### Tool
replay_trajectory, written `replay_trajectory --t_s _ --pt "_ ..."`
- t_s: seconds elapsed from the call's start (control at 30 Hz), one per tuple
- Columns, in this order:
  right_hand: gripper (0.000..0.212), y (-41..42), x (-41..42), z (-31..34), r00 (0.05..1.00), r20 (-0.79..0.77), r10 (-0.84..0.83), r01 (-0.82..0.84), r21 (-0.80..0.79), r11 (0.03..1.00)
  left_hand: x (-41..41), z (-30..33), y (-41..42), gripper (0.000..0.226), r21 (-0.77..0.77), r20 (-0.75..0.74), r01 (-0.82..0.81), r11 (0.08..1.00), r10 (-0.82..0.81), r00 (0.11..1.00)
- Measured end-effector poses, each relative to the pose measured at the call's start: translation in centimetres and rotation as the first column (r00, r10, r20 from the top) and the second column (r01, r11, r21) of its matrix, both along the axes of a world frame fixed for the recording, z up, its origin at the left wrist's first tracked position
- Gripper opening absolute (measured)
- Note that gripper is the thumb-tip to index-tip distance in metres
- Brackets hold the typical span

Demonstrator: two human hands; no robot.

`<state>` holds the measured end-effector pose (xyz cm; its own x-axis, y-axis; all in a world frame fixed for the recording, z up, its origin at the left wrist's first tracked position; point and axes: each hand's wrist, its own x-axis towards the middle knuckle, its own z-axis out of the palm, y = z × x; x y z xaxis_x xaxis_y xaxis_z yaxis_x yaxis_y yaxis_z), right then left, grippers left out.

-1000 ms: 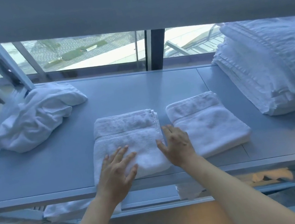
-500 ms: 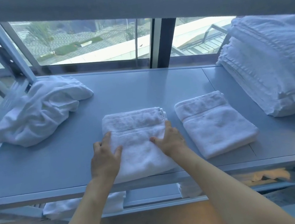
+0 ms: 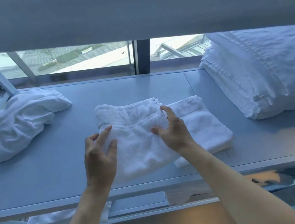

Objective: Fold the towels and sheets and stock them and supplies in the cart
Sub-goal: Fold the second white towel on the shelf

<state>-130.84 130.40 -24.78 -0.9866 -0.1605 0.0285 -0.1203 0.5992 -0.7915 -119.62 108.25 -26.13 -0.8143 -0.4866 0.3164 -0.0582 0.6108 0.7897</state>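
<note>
On the shelf [image 3: 60,177] in front of me: crumpled towel [image 3: 14,124] far left, folded towel [image 3: 137,137] in the middle overlapping a second folded one [image 3: 204,127] to its right, sheet stack [image 3: 265,72] far right

- Both bare forearms reach forward from the bottom of the view, angled slightly toward each other.
- The left hand [image 3: 99,155] is palm down, its fingers spread and loosely bent, the fingertips pointing forward and to the right.
- The right hand [image 3: 173,129] is palm down, the index finger stretched forward and the thumb pointing left, the other fingers loosely bent.
</note>
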Motion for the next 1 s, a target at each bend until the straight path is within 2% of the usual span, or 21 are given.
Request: replay_trajectory --t_s 0.2,0.53,0.6,0.67,0.73,0.77,0.83,0.87,0.9,0.93,1.0 --pt "0.079 8.4 -3.2 2.8 0.991 -0.13 -0.024 0.027 0.023 0.999 -3.6 1.4 8.2 0.046 0.034 -0.061 0.023 0.999 -0.02 0.998" --pt "0.077 18.1 -8.5 2.0 0.998 -0.065 -0.001 0.01 0.14 0.99 -7.1 -1.3 18.7 0.046 0.112 -0.027 0.01 0.994 -0.007 1.0" --pt "0.079 18.9 -9.5 1.0 1.0 -0.012 0.027 -0.024 0.207 0.978 -7.5 -2.4 19.7 0.047 0.124 0.043 0.007 0.992 -0.012 0.999" --pt "0.081 19.3 -10.2 -0.4 0.988 0.147 0.056 -0.102 0.33 0.938 -7.7 -3.6 20.2 0.046 0.13 0.167 -0.013 0.991 -0.009 0.986" --pt "0.084 19.6 -10.4 -1.6 0.946 0.324 0.009 -0.176 0.491 0.853 -7.6 -4.6 20.1 0.044 0.104 0.254 -0.027 0.994 0.0 0.967" --pt "0.085 19.5 -10.5 -1.8 0.948 0.317 -0.025 -0.175 0.587 0.791 -7.6 -5.0 19.9 0.044 0.077 0.27 -0.022 0.997 0.0 0.963" --pt "0.083 18.9 -10.1 -1.9 0.996 0.085 0.035 -0.086 0.731 0.677 -7.8 -5.3 19.4 0.044 0.045 0.279 -0.004 0.999 -0.009 0.96" --pt "0.079 18.3 -9.7 -2.0 0.988 -0.06 0.139 -0.054 0.718 0.694 -8.0 -5.4 19.2 0.044 0.046 0.279 0.006 0.999 -0.019 0.96" --pt "0.075 17.6 -9.2 -2.0 0.956 -0.149 0.255 -0.094 0.666 0.74 -8.3 -5.4 19.1 0.044 0.05 0.279 0.017 0.999 -0.03 0.96" --pt "0.07 16.8 -8.6 -2.2 0.915 -0.174 0.364 -0.187 0.615 0.766 -8.7 -5.3 19.1 0.044 0.05 0.281 0.025 0.998 -0.038 0.959" --pt "0.066 15.8 -7.6 -2.9 0.858 -0.121 0.5 -0.355 0.563 0.746 -9.6 -5.2 19.4 0.043 0.046 0.281 0.036 0.998 -0.047 0.959"
